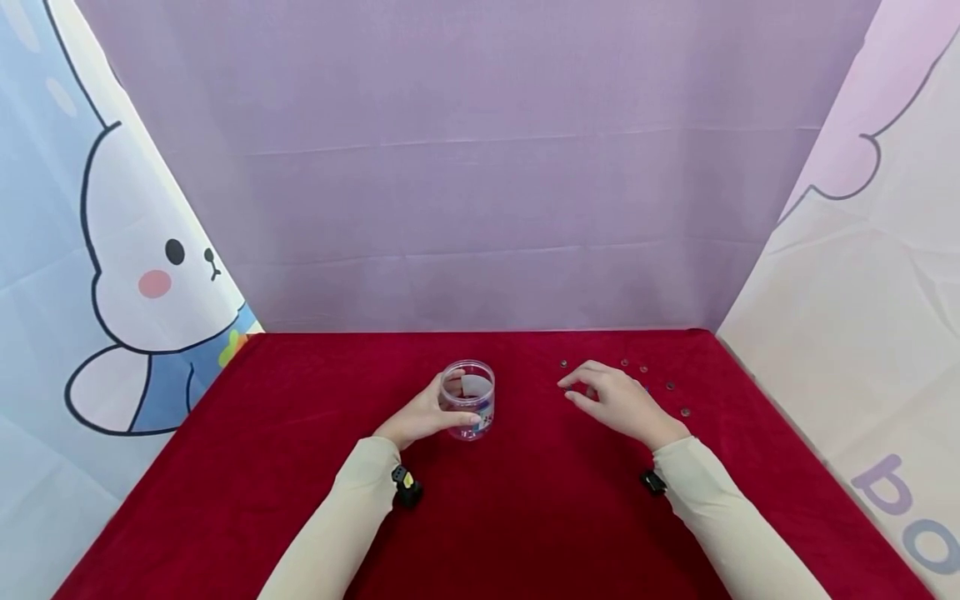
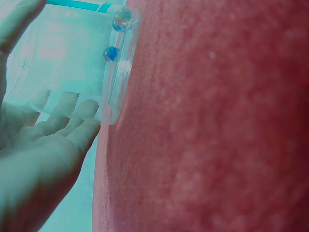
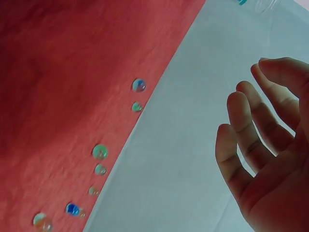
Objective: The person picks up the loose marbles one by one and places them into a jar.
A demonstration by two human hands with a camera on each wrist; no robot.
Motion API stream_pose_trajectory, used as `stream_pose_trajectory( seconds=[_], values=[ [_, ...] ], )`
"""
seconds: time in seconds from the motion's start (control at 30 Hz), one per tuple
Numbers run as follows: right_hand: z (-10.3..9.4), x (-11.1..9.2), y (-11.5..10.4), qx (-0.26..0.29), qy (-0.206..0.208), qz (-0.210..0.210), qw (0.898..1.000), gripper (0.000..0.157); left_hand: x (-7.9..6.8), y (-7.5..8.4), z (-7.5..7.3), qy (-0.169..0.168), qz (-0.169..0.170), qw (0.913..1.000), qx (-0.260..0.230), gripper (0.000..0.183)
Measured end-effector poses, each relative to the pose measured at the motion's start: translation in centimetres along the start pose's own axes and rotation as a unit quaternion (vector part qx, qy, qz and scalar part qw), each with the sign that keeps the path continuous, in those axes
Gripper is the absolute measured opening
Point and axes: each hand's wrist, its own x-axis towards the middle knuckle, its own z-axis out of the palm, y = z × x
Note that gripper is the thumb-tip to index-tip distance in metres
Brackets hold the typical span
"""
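Observation:
My left hand (image 1: 422, 417) grips a clear plastic jar (image 1: 480, 408), thumb across the near side and fingers round the back. The jar stands upright and open-topped on the red cloth, with a printed label on its side. At its bottom, the left wrist view shows a blue marble (image 2: 110, 53) and at least one more glass marble (image 2: 122, 17). To the right, my right hand (image 1: 621, 403) hovers over the cloth, fingers loosely bent, a gap between thumb and index finger and nothing held. Several glass marbles (image 3: 100, 152) lie scattered on the cloth around and beyond it.
Red cloth (image 1: 510, 517) covers the table. A plain lilac curtain (image 1: 480, 183) hangs behind its far edge. Printed sheets flank it, a cartoon sheet (image 1: 150, 250) at left and a pale one (image 1: 862, 333) at right. One marble (image 1: 686, 412) lies toward the right side.

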Motion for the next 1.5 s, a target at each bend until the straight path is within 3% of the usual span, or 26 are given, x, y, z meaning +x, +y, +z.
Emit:
stream_pose_trajectory(
  seconds=[0.7,1.5],
  values=[
    [-2.0,-2.6,3.4,-0.027,0.018,0.035,0.999,0.020,0.0,-0.1,0.1,0.006,-0.003,1.0000,0.002,0.092],
    [-4.3,-6.7,7.1,-0.028,-0.002,0.084,0.996,0.024,0.2,-0.1,-0.1,-0.004,0.001,0.9999,-0.016,0.093]
  ],
)
